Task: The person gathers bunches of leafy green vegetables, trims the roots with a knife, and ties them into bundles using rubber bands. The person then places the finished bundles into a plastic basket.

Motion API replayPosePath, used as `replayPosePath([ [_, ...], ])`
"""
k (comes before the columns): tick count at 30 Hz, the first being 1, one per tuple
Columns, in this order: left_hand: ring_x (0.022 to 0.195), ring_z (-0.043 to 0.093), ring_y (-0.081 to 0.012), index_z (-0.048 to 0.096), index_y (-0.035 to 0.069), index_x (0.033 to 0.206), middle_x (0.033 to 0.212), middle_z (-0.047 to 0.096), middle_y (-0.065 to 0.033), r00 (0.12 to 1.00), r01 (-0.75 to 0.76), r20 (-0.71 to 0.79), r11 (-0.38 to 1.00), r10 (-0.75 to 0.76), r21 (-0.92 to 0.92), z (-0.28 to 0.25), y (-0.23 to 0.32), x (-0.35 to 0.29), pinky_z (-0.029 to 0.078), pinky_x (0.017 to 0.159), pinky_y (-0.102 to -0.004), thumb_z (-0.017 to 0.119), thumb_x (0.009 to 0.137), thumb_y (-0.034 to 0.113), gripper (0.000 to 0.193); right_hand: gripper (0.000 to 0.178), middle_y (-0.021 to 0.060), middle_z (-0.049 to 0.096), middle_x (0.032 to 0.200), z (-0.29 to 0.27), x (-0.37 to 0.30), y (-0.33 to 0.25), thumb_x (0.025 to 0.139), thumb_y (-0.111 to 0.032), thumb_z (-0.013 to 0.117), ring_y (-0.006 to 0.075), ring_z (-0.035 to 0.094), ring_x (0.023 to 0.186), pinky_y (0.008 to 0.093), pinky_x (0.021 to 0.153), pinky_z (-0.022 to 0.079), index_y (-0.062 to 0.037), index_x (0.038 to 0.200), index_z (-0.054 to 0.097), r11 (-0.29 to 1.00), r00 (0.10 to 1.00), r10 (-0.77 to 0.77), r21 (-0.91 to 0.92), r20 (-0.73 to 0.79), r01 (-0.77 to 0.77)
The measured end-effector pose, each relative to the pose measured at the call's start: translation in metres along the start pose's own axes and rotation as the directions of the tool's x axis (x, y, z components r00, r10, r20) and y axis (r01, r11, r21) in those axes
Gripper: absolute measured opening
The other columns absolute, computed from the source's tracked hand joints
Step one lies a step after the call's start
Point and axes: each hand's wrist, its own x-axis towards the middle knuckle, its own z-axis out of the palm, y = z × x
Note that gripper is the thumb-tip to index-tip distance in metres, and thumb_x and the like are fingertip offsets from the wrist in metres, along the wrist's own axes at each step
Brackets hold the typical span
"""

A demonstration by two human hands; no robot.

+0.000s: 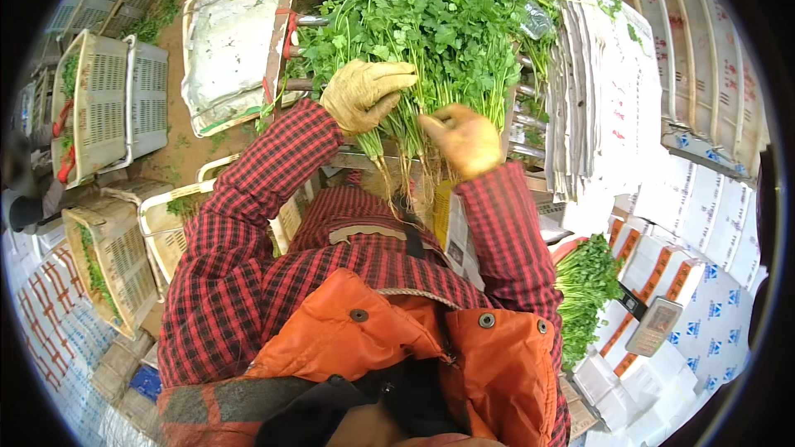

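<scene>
A thick heap of leafy green herbs (439, 25), looking like coriander, lies on a rack of metal bars in front of me. The long thin stems point toward me and end in pale, stringy roots (421, 178). Both hands wear yellowish gloves. My left hand (360, 97) is at the left side of the stems, its fingers and thumb closed around some of them. Lower and to the right, my right hand (464, 141) pinches stems near the root end with thumb and forefinger. The fingertips partly hide exactly which stems are held.
To the right of the heap is a stack of white sheets (609, 91). A bundle of greens (588, 290) lies at my right, beside white boxes with orange tape (654, 273). Plastic crates (108, 108) stand at left, near a white-lined crate (228, 45).
</scene>
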Motion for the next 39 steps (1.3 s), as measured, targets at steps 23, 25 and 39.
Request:
replayPosePath([
  [23, 0.098, 0.063, -0.0204, 0.067, 0.009, 0.104, 0.104, 0.068, -0.0052, 0.954, -0.077, 0.299, 0.973, 0.009, 0.216, 0.036, -0.004, 0.035, 0.046, 0.087, -0.0387, 0.063, 0.085, 0.018, 0.022, 0.014, 0.0051, 0.058, 0.054, 0.04, -0.051, 0.053, 0.082, -0.017, 0.069, 0.0164, 0.055, 0.043, 0.0301, 0.042, 0.047, -0.0081, 0.072, 0.067, 0.9, 0.782, -0.347, 0.051, -0.517, 0.433],
  [25, 0.096, 0.063, -0.0217, 0.066, 0.008, 0.101, 0.103, 0.067, -0.0061, 0.961, -0.111, 0.268, 0.98, 0.063, 0.167, 0.027, -0.003, 0.03, 0.047, 0.084, -0.0382, 0.066, 0.081, 0.014, 0.021, 0.023, 0.0075, 0.062, 0.059, 0.011, -0.055, 0.06, 0.079, -0.021, 0.074, 0.0176, 0.059, 0.049, 0.0307, 0.049, 0.052, -0.0045, 0.093, 0.067, 0.956, 0.817, -0.029, 0.224, -0.576, 0.191],
  [39, 0.087, 0.063, -0.0221, 0.065, 0.007, 0.102, 0.101, 0.067, -0.0075, 0.947, -0.242, 0.226, 0.969, 0.228, 0.037, 0.021, 0.011, 0.066, 0.048, 0.072, -0.0372, 0.063, 0.082, 0.011, 0.021, 0.032, 0.0115, 0.067, 0.097, -0.011, -0.002, 0.123, 0.086, -0.018, 0.063, 0.0192, 0.061, 0.09, 0.0312, 0.085, 0.047, 0.0035, 0.11, 0.063, 0.479, 0.868, 0.443, 0.878, -0.226, -0.016],
])
